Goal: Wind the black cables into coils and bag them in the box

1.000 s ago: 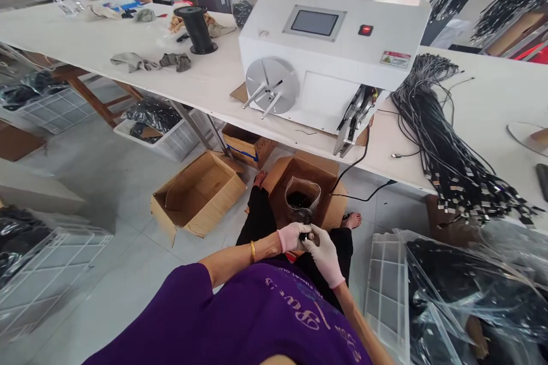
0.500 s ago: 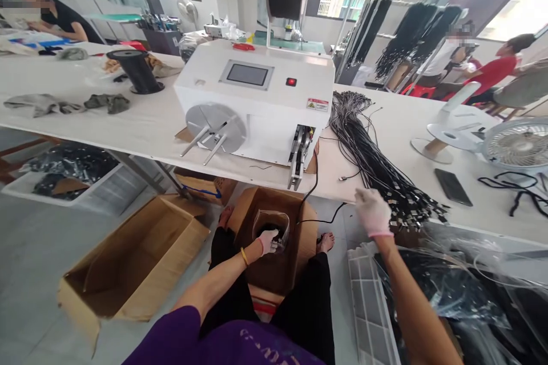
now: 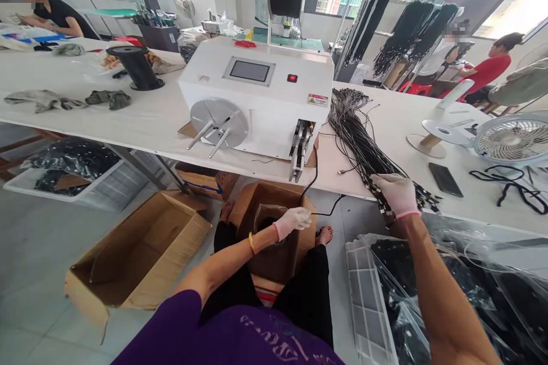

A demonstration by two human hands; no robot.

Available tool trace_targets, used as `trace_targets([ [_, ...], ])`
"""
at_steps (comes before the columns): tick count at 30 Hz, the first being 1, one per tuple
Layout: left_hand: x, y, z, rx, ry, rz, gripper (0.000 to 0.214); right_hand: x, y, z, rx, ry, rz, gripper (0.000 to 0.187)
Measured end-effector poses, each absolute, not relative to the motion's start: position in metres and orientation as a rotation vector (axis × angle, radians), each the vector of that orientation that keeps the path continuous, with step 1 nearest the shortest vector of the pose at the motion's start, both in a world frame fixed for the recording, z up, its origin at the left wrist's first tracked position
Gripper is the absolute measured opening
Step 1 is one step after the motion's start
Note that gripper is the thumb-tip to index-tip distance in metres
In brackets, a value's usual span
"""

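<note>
Many cables (image 3: 362, 145) lie directly under right hand (image 3: 396, 194).

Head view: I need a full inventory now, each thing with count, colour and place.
table: one, white, across the view
winding machine: one, white, table centre
cable bundle: one, black, right of machine
spool: one, black, table left
rags: several, grey, table left
fan: one, white, far right
phone: one, black, table right
cardboard boxes: three, brown, floor
clear bag: one, in the box between the legs
crates: two, white, floor left and right
people: three, background
left hand: white glove, over clear bag
right hand: white glove, closed on cable bundle
</note>
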State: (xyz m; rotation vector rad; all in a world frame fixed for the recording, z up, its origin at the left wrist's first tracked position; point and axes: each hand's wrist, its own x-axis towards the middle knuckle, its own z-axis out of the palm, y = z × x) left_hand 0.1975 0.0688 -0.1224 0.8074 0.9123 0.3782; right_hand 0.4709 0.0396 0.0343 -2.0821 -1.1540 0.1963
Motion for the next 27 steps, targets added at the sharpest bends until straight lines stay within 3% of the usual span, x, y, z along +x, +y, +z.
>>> trace_targets([
  [5, 0.222, 0.059, -0.057, 1.012, 0.531, 0.740, 0.045, 0.412, 0.009, 0.052, -1.674, -1.003, 0.677, 0.042],
  [9, 0.214, 0.037, -0.031, 1.335, 0.439, 0.712, 0.050, 0.356, -0.001, 0.053, -1.615, -1.078, 0.839, 0.041],
  [15, 0.179, 0.026, -0.020, 1.871, 0.693, 0.875, 0.023, 0.305, -0.013, 0.045, -1.607, -1.319, 0.878, 0.039],
  [17, 0.174, 0.032, -0.023, 1.766, 0.633, 0.803, 0.015, 0.300, -0.010, 0.041, -1.617, -1.349, 0.847, 0.039],
  [19, 0.169, 0.037, -0.031, 1.557, 0.565, 0.610, 0.023, 0.300, -0.003, 0.038, -1.677, -1.387, 0.713, 0.038],
  [22, 0.156, 0.034, -0.044, 1.256, 0.489, 0.345, 0.034, 0.304, 0.007, 0.037, -1.859, -1.513, 0.255, 0.034],
  [24, 0.140, 0.024, -0.047, 1.105, 0.375, 0.258, 0.035, 0.307, 0.009, 0.034, -1.871, -1.642, -0.002, 0.042],
  [27, 0.108, 0.009, -0.033, 0.887, 0.143, 0.312, 0.032, 0.304, 0.004, 0.017, -1.611, -1.933, 0.196, 0.036],
])
